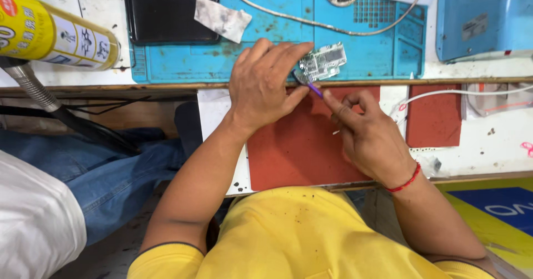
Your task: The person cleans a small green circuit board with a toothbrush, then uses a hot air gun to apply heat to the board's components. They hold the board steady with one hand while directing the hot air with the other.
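A small green-and-silver circuit board (323, 61) lies at the front edge of a blue work mat (277, 40). My left hand (265, 84) presses its fingertips on the board's left end. My right hand (366, 137) pinches a thin purple tool (315, 90) whose tip touches the board's lower left corner. Both hands hover over a red mat (300, 151) on a pulled-out white shelf.
A black tray (166, 12) and a crumpled grey wipe (221, 18) lie on the blue mat. A yellow spray can (50, 32) lies at the left. A blue box (483, 15) stands at the right, with white cables nearby. A person in jeans (111, 173) sits to the left.
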